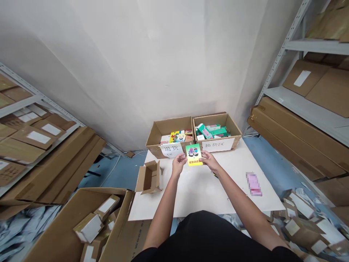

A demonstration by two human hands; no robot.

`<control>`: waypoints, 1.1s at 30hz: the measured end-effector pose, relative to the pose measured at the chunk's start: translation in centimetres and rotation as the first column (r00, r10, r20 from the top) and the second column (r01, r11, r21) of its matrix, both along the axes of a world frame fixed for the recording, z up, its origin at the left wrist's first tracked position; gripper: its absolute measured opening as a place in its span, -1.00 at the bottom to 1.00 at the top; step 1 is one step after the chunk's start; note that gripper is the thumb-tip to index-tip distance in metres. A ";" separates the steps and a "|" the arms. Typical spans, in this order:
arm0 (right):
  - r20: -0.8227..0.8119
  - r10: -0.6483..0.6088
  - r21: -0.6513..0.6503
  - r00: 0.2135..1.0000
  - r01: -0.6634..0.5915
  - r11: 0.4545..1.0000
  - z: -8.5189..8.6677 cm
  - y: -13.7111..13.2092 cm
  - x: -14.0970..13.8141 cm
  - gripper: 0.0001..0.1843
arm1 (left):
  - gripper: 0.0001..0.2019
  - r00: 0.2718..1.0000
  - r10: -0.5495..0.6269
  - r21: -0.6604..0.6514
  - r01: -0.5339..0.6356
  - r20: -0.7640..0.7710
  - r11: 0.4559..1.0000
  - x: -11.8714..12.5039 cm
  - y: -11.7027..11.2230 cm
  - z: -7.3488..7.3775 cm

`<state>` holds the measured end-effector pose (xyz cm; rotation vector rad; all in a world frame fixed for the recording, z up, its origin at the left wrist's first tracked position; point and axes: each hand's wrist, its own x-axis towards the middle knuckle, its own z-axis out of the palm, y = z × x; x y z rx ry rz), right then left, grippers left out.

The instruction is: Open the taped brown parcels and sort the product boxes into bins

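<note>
Between both hands, above the white table [196, 185], is a small green-and-yellow book [193, 154] with a cartoon cover, its printed writing upside down to me. My left hand [179, 162] pinches its left edge. On the opposite side, my right hand [210, 161] grips the right edge, fingers partly over the cover. Just behind it stand two cardboard boxes. The left box [155, 135] carries a handwritten label and holds colourful books [178, 137]. Green and pink cartons [214, 131] fill part of the labelled right box [235, 133].
An open small carton [140, 178] lies on the table's left side; a pixelated pink item [254, 183] is on the right. A large box of parcels [124, 207] stands at the lower left. Shelves [316, 45] of cartons flank the table, and parcels [302, 220] pile up at the lower right.
</note>
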<state>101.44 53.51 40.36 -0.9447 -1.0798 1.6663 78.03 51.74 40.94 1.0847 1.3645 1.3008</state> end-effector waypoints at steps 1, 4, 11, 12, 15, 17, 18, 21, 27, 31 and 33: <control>-0.006 -0.019 0.021 1.000 0.020 1.000 0.3 0.0 0.1 -0.33 | -0.50 0.998 0.040 0.045 -0.038 -0.057 0.998 0.6 0.0 0.4; -0.021 -0.032 0.126 0.999 0.034 0.991 1.0 -0.1 0.0 -0.29 | -0.52 0.988 -0.052 0.155 0.074 -0.145 0.985 2.9 -0.6 1.9; 0.036 0.089 0.325 0.995 -0.096 0.941 2.0 -0.1 -0.1 -0.30 | -0.46 0.990 -0.137 0.208 0.141 -0.031 0.968 4.5 -1.0 4.3; 0.042 0.026 0.298 0.999 -0.037 0.954 1.9 0.2 0.0 -0.29 | -0.42 0.991 -0.132 0.177 0.126 0.019 0.976 3.9 -0.8 4.6; 0.073 -0.175 0.186 0.982 0.159 0.970 1.5 1.4 0.1 -0.21 | -0.32 0.982 -0.126 0.081 0.115 0.140 0.990 1.7 -0.6 5.2; 0.043 -0.143 0.116 0.989 0.138 0.984 1.4 2.0 -0.2 -0.20 | -0.28 0.975 -0.140 0.041 0.135 0.173 0.990 0.5 -0.4 5.4; 0.009 -0.092 0.092 0.996 0.091 0.992 1.4 2.2 -0.5 -0.21 | -0.26 0.972 -0.150 0.028 0.147 0.179 0.989 0.1 -0.3 5.4; -0.049 -0.024 0.061 0.998 0.027 0.998 1.9 2.5 -1.3 -0.29 | -0.27 0.979 -0.135 0.016 0.134 0.154 0.991 -0.6 0.5 5.1; -0.023 -0.085 0.152 0.996 0.087 0.985 3.1 3.2 -2.6 -0.34 | -0.52 0.992 0.019 0.191 0.006 -0.127 0.982 0.9 1.9 4.9; -0.008 0.074 0.243 0.997 -0.070 0.967 3.3 4.2 -4.3 -0.37 | -0.48 0.979 -0.119 0.238 0.157 -0.166 0.959 1.6 2.9 5.1; 0.028 0.043 0.261 0.999 -0.049 0.964 3.0 5.1 -4.8 -0.37 | -0.46 0.990 -0.110 0.216 0.127 -0.091 0.968 0.9 3.7 4.9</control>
